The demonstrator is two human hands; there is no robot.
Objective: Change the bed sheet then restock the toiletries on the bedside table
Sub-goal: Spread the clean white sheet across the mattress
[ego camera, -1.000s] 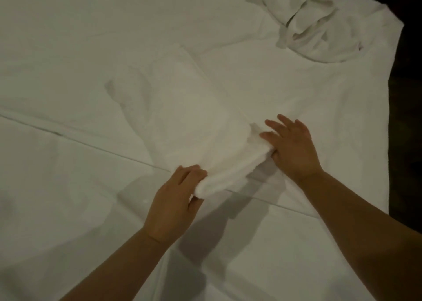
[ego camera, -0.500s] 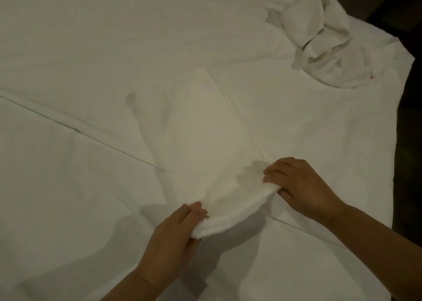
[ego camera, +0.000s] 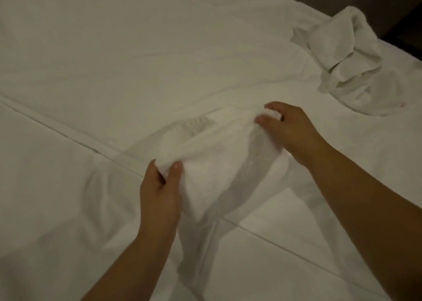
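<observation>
A white towel lies on the white bed sheet in the middle of the head view, folded over on itself. My left hand pinches the towel's near-left corner between thumb and fingers. My right hand grips the far-right corner with curled fingers. The towel's folded edge is stretched between the two hands, and its lower part drapes toward me. A seam runs across the sheet from the left edge under the towel.
A second white towel lies crumpled in a heap near the bed's far right corner. Beyond the bed's right edge the room is dark. The sheet spreads wide to the left and far side.
Both hands have lifted the towel's near edge and carried it away from me, folding it over the rest. The camera has tilted, so the crumpled towel sits lower in view.
</observation>
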